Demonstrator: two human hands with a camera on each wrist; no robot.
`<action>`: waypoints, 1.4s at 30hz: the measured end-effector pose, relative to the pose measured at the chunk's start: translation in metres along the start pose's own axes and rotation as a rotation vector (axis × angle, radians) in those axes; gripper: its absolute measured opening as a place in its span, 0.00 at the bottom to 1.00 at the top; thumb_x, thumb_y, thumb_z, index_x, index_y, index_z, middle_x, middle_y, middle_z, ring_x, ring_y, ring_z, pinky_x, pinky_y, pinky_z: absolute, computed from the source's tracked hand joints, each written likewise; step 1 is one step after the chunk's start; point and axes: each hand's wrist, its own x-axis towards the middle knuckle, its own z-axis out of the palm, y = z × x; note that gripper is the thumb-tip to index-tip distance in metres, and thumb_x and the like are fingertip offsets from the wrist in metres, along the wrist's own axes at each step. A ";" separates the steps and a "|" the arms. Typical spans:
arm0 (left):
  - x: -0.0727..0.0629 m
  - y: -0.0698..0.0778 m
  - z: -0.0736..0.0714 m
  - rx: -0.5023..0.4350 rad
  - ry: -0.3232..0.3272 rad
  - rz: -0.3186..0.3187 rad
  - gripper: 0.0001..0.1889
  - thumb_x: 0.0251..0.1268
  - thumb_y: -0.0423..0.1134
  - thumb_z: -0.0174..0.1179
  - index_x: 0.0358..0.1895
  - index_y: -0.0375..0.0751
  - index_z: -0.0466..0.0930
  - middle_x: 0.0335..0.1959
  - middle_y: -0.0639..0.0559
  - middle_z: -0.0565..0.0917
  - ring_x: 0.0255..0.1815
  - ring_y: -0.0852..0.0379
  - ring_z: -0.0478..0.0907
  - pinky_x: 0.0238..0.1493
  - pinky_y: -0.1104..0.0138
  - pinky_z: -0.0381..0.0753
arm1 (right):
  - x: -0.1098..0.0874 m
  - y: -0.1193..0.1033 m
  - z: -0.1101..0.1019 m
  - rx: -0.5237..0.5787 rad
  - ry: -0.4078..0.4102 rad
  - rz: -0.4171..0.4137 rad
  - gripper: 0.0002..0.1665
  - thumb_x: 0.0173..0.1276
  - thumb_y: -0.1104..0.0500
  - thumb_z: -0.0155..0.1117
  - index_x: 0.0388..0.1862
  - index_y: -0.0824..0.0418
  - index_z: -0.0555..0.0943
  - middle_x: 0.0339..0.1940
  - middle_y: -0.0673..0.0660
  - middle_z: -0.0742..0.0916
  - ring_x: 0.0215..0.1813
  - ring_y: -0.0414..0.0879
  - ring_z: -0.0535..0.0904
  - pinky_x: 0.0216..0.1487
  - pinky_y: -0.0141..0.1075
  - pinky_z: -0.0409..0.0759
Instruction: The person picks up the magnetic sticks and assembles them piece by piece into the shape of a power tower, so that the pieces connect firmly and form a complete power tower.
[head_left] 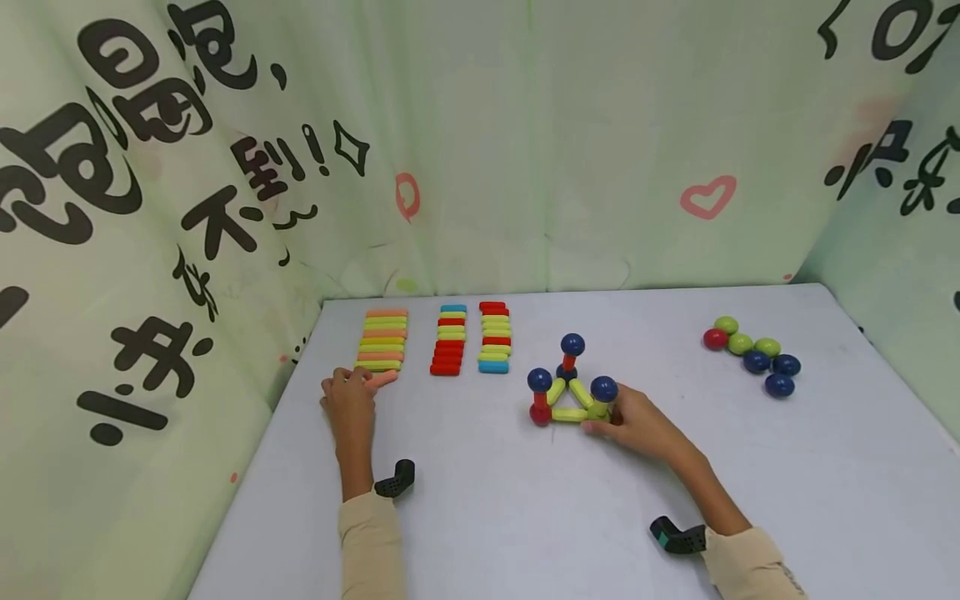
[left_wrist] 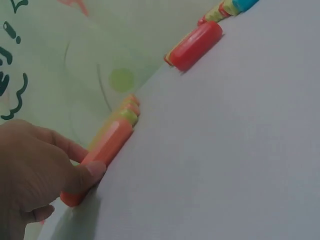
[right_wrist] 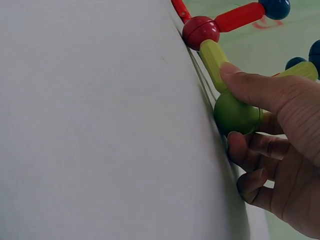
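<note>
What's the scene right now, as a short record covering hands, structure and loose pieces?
Left hand: pinches an orange rod
Right hand: grips the triangular frame at its green ball
Triangular frame: three green rods, three uprights topped by blue balls
Rod columns: three, left of the frame
Loose balls: right of the frame; three green, three blue, one red

On the table (head_left: pixel 480 517): rods (head_left: pixel 452 336) left, frame (head_left: pixel 570 414) centre, loose balls (head_left: pixel 740 344) right
Rods lie in three side-by-side columns; the frame stands between them and the loose balls (curtain (head_left: pixel 600 167) behind).
</note>
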 end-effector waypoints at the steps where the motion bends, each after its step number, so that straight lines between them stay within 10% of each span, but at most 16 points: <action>1: 0.000 0.002 -0.001 0.002 -0.015 0.006 0.10 0.59 0.30 0.67 0.44 0.35 0.82 0.47 0.34 0.79 0.51 0.34 0.72 0.45 0.43 0.75 | 0.000 -0.001 0.001 -0.005 -0.002 -0.004 0.24 0.58 0.52 0.75 0.42 0.64 0.73 0.23 0.51 0.72 0.26 0.42 0.68 0.25 0.30 0.66; 9: 0.003 0.040 -0.013 -0.479 -0.182 0.077 0.16 0.70 0.38 0.58 0.53 0.30 0.80 0.46 0.37 0.81 0.49 0.42 0.76 0.51 0.52 0.78 | -0.002 -0.007 0.012 0.024 -0.026 -0.057 0.23 0.58 0.51 0.75 0.40 0.62 0.74 0.22 0.49 0.72 0.25 0.39 0.67 0.24 0.29 0.65; 16: -0.014 0.098 0.009 -0.858 -0.520 0.083 0.21 0.66 0.45 0.63 0.57 0.37 0.78 0.50 0.42 0.83 0.50 0.50 0.79 0.50 0.64 0.82 | -0.004 -0.014 0.017 0.042 -0.030 -0.065 0.22 0.58 0.50 0.75 0.40 0.59 0.74 0.22 0.47 0.72 0.25 0.37 0.66 0.24 0.29 0.65; 28: -0.036 0.140 0.048 -0.836 -0.794 0.071 0.17 0.68 0.33 0.59 0.59 0.41 0.79 0.55 0.45 0.82 0.57 0.49 0.79 0.60 0.57 0.79 | -0.001 -0.016 0.017 0.005 -0.030 -0.081 0.20 0.59 0.50 0.74 0.39 0.60 0.74 0.22 0.47 0.72 0.25 0.37 0.66 0.24 0.28 0.65; 42: -0.043 0.140 0.054 -0.858 -0.848 0.115 0.17 0.70 0.36 0.58 0.60 0.43 0.80 0.61 0.45 0.80 0.56 0.51 0.75 0.52 0.62 0.81 | -0.003 -0.014 0.017 0.021 -0.021 -0.094 0.21 0.60 0.49 0.73 0.40 0.59 0.74 0.23 0.47 0.72 0.26 0.36 0.66 0.25 0.28 0.65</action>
